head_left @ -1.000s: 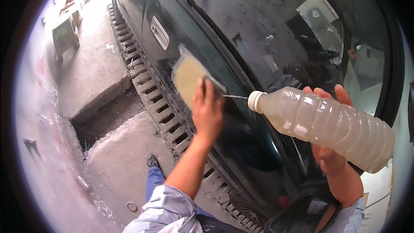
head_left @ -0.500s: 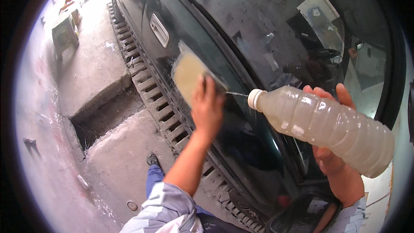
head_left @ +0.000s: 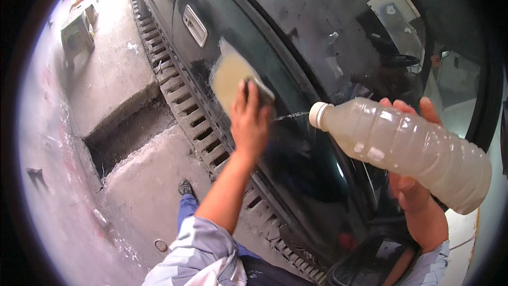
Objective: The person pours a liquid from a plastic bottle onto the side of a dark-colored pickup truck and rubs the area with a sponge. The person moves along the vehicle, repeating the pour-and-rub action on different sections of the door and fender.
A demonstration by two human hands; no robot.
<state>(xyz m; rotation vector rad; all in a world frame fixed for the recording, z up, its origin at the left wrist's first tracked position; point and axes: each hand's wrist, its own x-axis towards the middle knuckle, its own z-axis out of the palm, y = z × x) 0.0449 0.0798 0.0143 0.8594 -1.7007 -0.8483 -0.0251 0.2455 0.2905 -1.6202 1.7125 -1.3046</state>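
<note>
Beige patch (head_left: 226,77) lies on the dark car door (head_left: 301,175), just below the door handle (head_left: 195,26) and a little to its right, as I watch from my distant post. Its long axis runs downward, away from the handle, and slightly to the right. The left hand (head_left: 248,124) is the nearer one: it is at the lower end of the patch, on the side far from the handle, so the patch lies ahead of its fingers. These are laid rather flat. A dark bit (head_left: 247,83) shows by the fingertips, but it is blurred, and I cannot tell whether the hand grasps it. The right hand (head_left: 411,189), well apart from the handle, to the right and lower, is wrapped around a clear bottle (head_left: 407,145). This bottle is tilted, its white cap (head_left: 318,115) toward the left hand, and a thin stream (head_left: 291,116) goes that way. I count one patch, one handle, one bottle, one cap, one stream, two hands and, far below the handle, one shoe (head_left: 185,187).
</note>
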